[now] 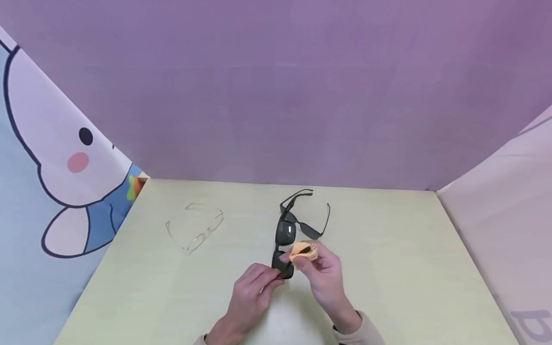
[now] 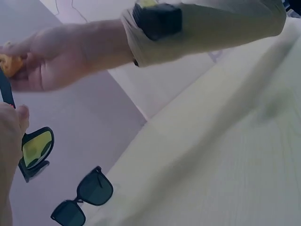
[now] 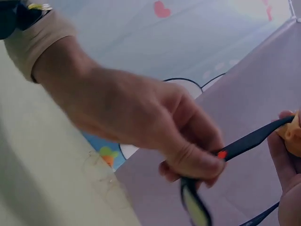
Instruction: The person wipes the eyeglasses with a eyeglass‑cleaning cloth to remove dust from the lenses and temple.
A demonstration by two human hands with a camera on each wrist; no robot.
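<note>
Black sunglasses (image 1: 286, 233) are held up over the table, one lens toward the back. My left hand (image 1: 252, 297) pinches them near the hinge of one temple (image 3: 249, 143), beside a small red mark. With fingers and thumb, my right hand (image 1: 325, 280) grips a folded orange cloth (image 1: 298, 251) around the end of that temple; the dark tip shows within the cloth. In the left wrist view one lens (image 2: 37, 148) of the held pair hangs below my left hand (image 2: 8, 141). The cloth hides part of the temple.
A second pair of dark sunglasses (image 1: 309, 231) lies just behind and right of the held pair. Thin clear-framed glasses (image 1: 201, 238) lie on the left of the pale table (image 1: 409, 268). A purple wall (image 1: 276, 105) stands at the back, with printed panels at both sides.
</note>
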